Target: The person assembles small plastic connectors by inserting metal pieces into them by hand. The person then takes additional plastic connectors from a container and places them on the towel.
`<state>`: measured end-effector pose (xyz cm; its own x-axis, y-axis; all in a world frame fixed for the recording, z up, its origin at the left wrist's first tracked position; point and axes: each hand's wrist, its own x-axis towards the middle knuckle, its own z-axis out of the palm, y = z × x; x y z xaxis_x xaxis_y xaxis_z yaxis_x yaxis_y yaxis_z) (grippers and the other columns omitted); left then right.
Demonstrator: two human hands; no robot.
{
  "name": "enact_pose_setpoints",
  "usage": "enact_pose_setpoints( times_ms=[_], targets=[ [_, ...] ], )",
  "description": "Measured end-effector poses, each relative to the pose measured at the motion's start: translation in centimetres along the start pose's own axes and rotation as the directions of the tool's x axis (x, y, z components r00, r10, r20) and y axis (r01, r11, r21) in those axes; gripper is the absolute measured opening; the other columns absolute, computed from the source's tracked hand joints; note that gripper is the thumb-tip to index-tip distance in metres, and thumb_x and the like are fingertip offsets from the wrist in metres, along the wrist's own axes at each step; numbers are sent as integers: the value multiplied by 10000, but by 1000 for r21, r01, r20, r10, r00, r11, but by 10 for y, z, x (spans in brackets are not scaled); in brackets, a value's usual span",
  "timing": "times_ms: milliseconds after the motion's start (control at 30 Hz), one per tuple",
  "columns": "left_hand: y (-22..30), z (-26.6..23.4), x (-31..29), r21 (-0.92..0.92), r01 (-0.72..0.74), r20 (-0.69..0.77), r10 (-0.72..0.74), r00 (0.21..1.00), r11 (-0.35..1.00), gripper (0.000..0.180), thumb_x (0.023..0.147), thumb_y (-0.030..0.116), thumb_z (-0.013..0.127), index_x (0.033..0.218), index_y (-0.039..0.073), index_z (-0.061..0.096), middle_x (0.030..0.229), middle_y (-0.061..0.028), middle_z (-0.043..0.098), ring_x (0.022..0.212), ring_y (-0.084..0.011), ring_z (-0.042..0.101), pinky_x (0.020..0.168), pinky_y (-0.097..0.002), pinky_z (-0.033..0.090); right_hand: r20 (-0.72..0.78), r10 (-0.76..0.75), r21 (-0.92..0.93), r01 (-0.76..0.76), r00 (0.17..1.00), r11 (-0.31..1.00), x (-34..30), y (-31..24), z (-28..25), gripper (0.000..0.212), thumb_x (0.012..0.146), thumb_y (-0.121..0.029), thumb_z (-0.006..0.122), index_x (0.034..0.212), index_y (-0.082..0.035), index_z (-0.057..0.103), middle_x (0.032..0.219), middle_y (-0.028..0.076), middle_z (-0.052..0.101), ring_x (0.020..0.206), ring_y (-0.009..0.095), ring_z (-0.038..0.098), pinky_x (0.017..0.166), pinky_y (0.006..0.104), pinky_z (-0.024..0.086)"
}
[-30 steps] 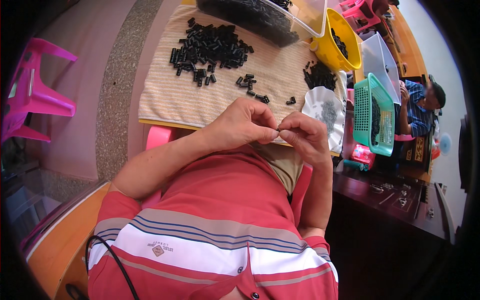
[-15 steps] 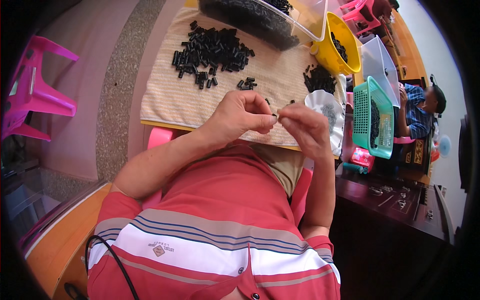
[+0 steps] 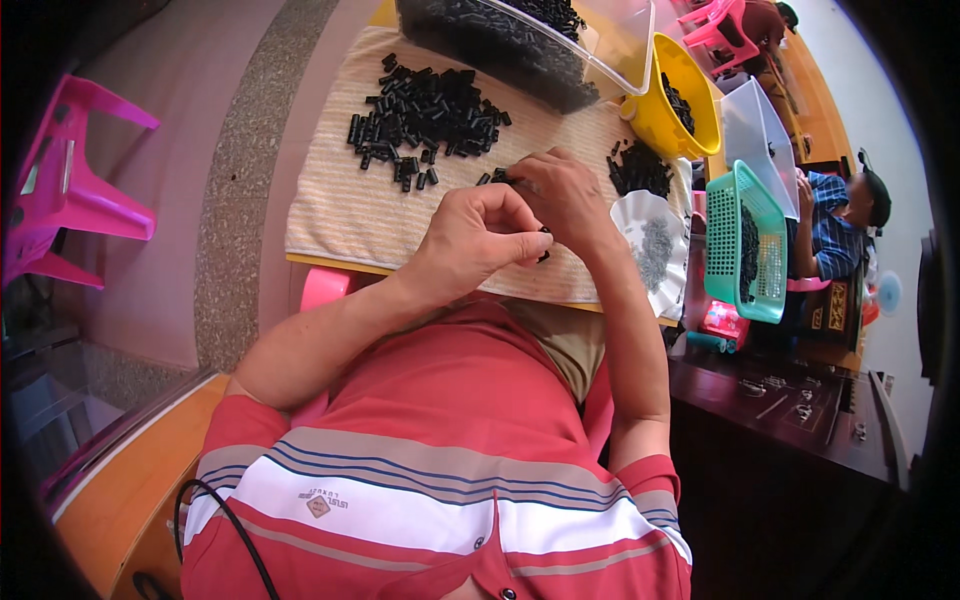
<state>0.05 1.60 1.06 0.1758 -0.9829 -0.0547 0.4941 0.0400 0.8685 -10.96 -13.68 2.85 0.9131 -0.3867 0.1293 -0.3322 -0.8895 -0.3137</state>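
My left hand [image 3: 475, 232] pinches a small black piece [image 3: 544, 244] between thumb and forefinger above the towel's near part. Just beyond it, my right hand [image 3: 565, 195] reaches over with bent fingers; the fingertips are at a few short black tubes [image 3: 486, 180], and whether they grip one is hidden. A larger heap of black tubes [image 3: 428, 112] lies farther left on the striped beige towel [image 3: 335, 170]. Right of my right hand are smaller black pieces [image 3: 642, 168] in a pile and a white fluted dish [image 3: 632, 212] holding tiny greyish bits [image 3: 656, 252].
A clear bin [image 3: 625, 80] of black parts and a yellow basket [image 3: 712, 125] stand at the back. On the right are a green basket [image 3: 768, 302], a translucent bin [image 3: 748, 108] and a person in a blue shirt [image 3: 838, 228]. A pink stool [image 3: 85, 195] stands left.
My right hand has left my left fingertips and moved away from me and leftward to the few black tubes. My left hand keeps its pinch in nearly the same place.
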Motion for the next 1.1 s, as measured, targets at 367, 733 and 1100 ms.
enact_pose_setpoints(
  times_ms=[367,733,1100],
  targets=[
    [0,-3,1,22,-17,-2,17,1000,1000,108,884,55,753,905,17,653,820,-62,708,756,-108,670,712,-252,552,-166,68,293,-17,984,956,-20,5,-3,154,829,-25,714,982,-12,720,927,138,696,840,301,660,738,370,523],
    [-2,-6,4,33,-26,-22,27,999,999,114,873,57,764,895,27,656,823,-48,707,762,-104,663,723,-250,544,-202,168,560,-27,965,828,-53,3,-4,137,924,-14,666,1059,-6,683,917,121,695,858,212,683,747,306,522],
    [-2,-7,4,39,-31,-13,31,999,999,126,874,70,771,907,26,657,822,-44,705,764,-103,663,725,-250,547,-128,236,764,-56,963,642,-62,-19,-9,104,1001,-46,612,1050,23,673,941,56,710,869,103,652,781,238,522]
  ],
)
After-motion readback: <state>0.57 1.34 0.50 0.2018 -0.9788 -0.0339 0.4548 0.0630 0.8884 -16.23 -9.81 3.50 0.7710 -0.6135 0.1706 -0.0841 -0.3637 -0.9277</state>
